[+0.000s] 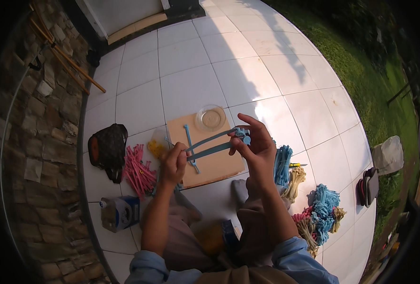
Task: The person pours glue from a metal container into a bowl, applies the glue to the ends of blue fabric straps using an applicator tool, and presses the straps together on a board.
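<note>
Two flat blue strips (211, 149) stretch between my hands above a tan board (219, 165). My left hand (173, 163) pinches their left ends with its fingers curled in. At the other end my right hand (258, 149) holds the knobbed blue heads between thumb and fingers, the upper fingers raised. Beneath them, on the board, lies a thin blue strip (188, 137) with a knob at its top; more blue pieces cross it lower down. A clear round dish (211, 118) sits at the board's far edge.
Left: pink strips (140, 171), yellow pieces (156, 148), a dark bag (107, 152), a plastic jug (120, 213). Right: blue strips (283, 165), a cream bundle (294, 183), a yellow-handled tool (297, 164), mixed bundles (324, 203), dark pouches (367, 187). A stone wall (44, 175) borders the tiles.
</note>
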Tool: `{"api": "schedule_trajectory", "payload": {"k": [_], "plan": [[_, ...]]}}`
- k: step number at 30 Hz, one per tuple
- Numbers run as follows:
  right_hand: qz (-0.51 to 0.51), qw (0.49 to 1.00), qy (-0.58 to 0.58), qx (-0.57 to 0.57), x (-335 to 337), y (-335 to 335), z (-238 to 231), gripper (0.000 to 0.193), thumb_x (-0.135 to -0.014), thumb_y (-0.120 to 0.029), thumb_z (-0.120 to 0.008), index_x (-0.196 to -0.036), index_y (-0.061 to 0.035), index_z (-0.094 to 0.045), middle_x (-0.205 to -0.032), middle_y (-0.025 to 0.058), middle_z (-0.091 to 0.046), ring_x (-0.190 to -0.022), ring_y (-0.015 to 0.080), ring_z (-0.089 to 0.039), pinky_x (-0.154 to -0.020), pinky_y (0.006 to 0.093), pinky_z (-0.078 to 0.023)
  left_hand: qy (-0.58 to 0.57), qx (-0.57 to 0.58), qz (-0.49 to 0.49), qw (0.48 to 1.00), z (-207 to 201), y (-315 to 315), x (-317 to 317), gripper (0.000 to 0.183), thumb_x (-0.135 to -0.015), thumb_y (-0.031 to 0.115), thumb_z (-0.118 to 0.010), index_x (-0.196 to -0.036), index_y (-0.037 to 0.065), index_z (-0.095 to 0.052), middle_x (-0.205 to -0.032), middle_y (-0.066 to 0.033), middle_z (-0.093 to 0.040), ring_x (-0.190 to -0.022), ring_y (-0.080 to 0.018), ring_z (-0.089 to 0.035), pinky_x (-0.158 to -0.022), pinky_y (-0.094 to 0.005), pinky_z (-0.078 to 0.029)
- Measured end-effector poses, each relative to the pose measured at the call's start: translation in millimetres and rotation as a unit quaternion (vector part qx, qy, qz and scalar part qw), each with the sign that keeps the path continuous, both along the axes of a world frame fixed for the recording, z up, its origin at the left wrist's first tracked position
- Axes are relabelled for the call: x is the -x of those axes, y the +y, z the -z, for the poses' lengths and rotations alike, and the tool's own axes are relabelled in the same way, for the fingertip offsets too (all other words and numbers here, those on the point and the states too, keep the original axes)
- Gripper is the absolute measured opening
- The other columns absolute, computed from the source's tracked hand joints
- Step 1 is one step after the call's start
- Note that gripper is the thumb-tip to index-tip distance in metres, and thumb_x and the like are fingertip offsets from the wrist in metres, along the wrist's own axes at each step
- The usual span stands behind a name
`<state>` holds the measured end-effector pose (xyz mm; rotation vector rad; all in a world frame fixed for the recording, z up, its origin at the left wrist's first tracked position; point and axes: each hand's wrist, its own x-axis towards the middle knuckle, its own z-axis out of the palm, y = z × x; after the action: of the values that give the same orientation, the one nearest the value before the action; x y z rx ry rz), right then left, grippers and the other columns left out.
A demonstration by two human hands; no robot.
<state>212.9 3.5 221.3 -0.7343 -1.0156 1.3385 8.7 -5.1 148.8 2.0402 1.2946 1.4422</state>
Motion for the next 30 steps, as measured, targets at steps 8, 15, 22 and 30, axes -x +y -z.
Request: {"api": "schedule_trajectory", "payload": {"k": [8,15,22,30], "plan": [[0.05,0.998,-0.011,-0.044,11.2,8.7,4.4,0.05,-0.078,0.009,-0.061,-0.123,0.0002,-0.04,-0.095,0.0076,-0.05,-0.083,0.0118,-0.053,-0.06,0.0218,-0.053,-0.027,0.081,0.034,0.996,3.5,9.2,8.1,0.02,-0.087,0.018,-0.044,-0.078,0.002,-0.051,-0.059,-0.0074,-0.054,-0.051,-0.0179,-0.055,-0.049,-0.0288,-0.041],[0.087,0.983,-0.022,-0.158,19.7,1.9,-3.3,0.065,-0.072,0.011,-0.065,-0.126,-0.0042,-0.032,-0.098,0.0086,-0.048,-0.083,0.0147,-0.055,-0.058,0.0222,-0.053,-0.083,0.106,0.06,0.989,6.2,0.3,9.6,0.028,-0.087,0.027,-0.043,-0.079,0.001,-0.052,-0.061,-0.0083,-0.056,-0.055,-0.0167,-0.056,-0.052,-0.0282,-0.043],[0.056,0.991,0.02,-0.123,28.2,5.4,-0.8,0.078,-0.072,0.009,-0.067,-0.134,-0.0054,-0.023,-0.108,0.0098,-0.045,-0.089,0.0156,-0.054,-0.066,0.024,-0.051,-0.122,0.131,0.034,0.983,3.6,-3.8,-3.1,0.026,-0.092,0.023,-0.04,-0.081,0.001,-0.048,-0.062,-0.0074,-0.053,-0.054,-0.0158,-0.053,-0.051,-0.0272,-0.04],[-0.061,0.996,-0.041,0.058,65.0,2.8,65.5,0.045,-0.096,-0.019,-0.043,-0.135,-0.0011,-0.031,-0.125,0.0151,-0.046,-0.11,0.0198,-0.048,-0.093,0.0319,-0.04,-0.169,0.03,-0.078,0.982,1.5,11.0,-59.3,0.018,-0.094,0.013,-0.037,-0.089,0.0,-0.049,-0.086,-0.0114,-0.046,-0.075,-0.0213,-0.05,-0.066,-0.0321,-0.043]]}}
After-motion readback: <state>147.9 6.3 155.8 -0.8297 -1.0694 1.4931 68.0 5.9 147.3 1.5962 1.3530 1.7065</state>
